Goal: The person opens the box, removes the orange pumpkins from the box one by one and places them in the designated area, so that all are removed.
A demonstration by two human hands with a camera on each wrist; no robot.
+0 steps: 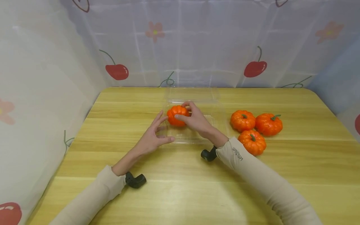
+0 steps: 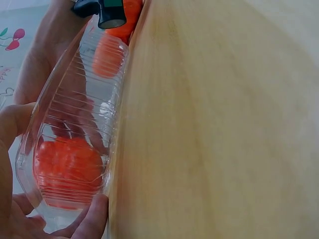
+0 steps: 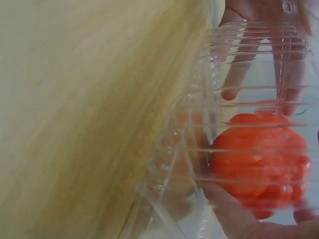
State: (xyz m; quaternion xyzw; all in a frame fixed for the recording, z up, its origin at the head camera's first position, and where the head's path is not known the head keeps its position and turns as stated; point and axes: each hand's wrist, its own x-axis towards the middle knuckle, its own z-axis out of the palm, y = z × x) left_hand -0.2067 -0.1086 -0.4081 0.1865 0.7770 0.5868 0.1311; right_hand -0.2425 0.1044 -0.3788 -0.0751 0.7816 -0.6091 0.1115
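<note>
An orange toy pumpkin (image 1: 174, 113) sits in the left part of a clear plastic clamshell box (image 1: 194, 141) on the table. My right hand (image 1: 198, 122) reaches into the box from the right and holds this pumpkin between thumb and fingers. Through the clear wall, the left wrist view shows the same pumpkin (image 2: 70, 172) low in the box. At the box's left end is my left hand (image 1: 152, 137), its fingers spread and the thumb by the near left corner; it touches the box. The raised lid (image 1: 194, 93) stands at the back.
Three more orange pumpkins with green stems lie on the wooden table (image 1: 180, 193) right of the box: one at the back left (image 1: 242, 122), one farther right (image 1: 269, 125) and a nearer one (image 1: 252, 143) beside the right sleeve. A cherry-patterned curtain (image 1: 197, 40) hangs behind.
</note>
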